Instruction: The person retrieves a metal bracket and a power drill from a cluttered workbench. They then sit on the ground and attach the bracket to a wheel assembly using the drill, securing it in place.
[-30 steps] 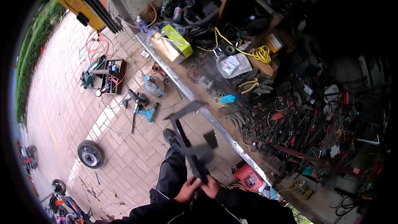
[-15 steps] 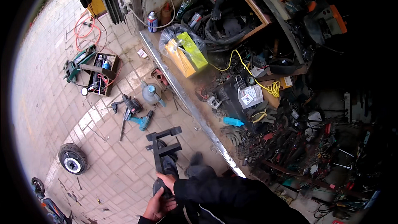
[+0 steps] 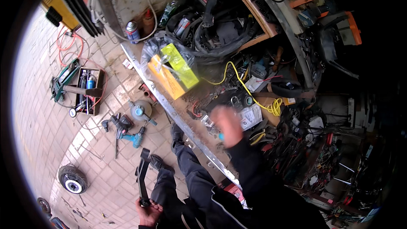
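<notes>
Black bracket [image 3: 143, 176] in left hand [image 3: 149, 213], right hand [image 3: 228, 125] over clutter

The left hand grips the bracket's near end; its length reaches away from the body. Left of that hand lies a wheel [image 3: 73, 180]; beyond it, a teal drill [image 3: 135, 138]. The right hand is blurred, its contact unclear, with coiled yellow cord [image 3: 276, 107] to its right.

Right of the metal sill strip [image 3: 164, 101], the right hand [image 3: 229, 124] is blurred (its fingers cannot be told apart) and mostly hides a turquoise item [image 3: 221, 136]. Left of the strip, the left hand [image 3: 148, 215] covers the black metal bracket's [image 3: 143, 174] lower end; farther left, the frame cuts off a wheeled vehicle [image 3: 57, 222].
</notes>
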Tool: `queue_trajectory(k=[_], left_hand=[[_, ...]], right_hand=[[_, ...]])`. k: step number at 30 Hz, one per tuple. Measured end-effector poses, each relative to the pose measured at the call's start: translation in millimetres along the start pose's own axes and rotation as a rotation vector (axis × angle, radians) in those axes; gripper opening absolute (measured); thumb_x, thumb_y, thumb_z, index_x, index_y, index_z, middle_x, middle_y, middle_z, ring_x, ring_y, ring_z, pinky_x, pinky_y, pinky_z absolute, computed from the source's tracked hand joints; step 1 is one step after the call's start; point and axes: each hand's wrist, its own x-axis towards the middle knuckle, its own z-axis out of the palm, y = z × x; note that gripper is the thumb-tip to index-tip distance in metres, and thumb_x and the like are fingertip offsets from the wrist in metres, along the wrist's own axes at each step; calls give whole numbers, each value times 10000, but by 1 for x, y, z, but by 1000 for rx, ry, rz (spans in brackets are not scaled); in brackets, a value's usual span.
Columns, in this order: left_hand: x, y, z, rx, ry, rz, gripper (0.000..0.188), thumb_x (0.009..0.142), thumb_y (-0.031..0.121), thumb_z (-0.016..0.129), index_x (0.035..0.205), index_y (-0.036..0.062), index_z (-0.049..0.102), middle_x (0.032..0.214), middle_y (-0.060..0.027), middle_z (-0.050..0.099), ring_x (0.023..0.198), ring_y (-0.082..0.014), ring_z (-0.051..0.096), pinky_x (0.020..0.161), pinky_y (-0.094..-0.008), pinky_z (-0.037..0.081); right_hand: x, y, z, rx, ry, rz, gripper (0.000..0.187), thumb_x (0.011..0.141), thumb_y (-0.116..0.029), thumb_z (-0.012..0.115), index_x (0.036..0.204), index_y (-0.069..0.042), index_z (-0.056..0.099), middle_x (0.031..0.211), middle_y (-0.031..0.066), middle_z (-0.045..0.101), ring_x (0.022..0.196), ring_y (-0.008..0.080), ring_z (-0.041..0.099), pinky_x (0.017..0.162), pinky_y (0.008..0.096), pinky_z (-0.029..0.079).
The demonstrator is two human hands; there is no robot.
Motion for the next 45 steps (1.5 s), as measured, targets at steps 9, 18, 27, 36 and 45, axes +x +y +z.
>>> queue_trajectory(k=[9,18,27,36,45], left_hand=[[64,-14,-16,-88,-77,40,296,783,421,662,745,127,668,799,-82,666,762,-246,509,767,-398,390],[81,-30,5,-169,-87,-21,308,848,432,586,839,132,654,876,-58,650,795,-237,535,768,-395,397],[84,-35,62,-142,-48,-70,276,851,398,581,854,130,645,932,-65,636,809,-233,545,783,-404,400],[85,-24,89,-66,-15,-82,214,841,345,589,812,143,653,932,-80,626,842,-222,539,769,-394,407],[81,-12,86,-56,64,-36,217,863,358,565,782,177,652,911,-61,633,805,-215,537,709,-352,394]], right_hand=[[248,271,-165,-784,624,522,285,841,-217,543,952,22,654,960,236,652,929,400,615,806,462,484],[299,377,-207,-1107,218,354,385,860,-282,513,1126,-12,580,1084,260,611,1017,410,584,871,478,467],[301,364,-266,-1279,362,631,403,853,-373,554,1034,-27,650,1036,196,649,972,369,616,841,449,492],[312,370,-267,-1412,142,348,437,853,-416,582,1061,-37,651,1138,228,608,1030,334,601,860,432,483],[349,395,-264,-1263,214,433,430,851,-375,604,1088,-18,639,1139,194,615,1048,298,589,888,406,459]])
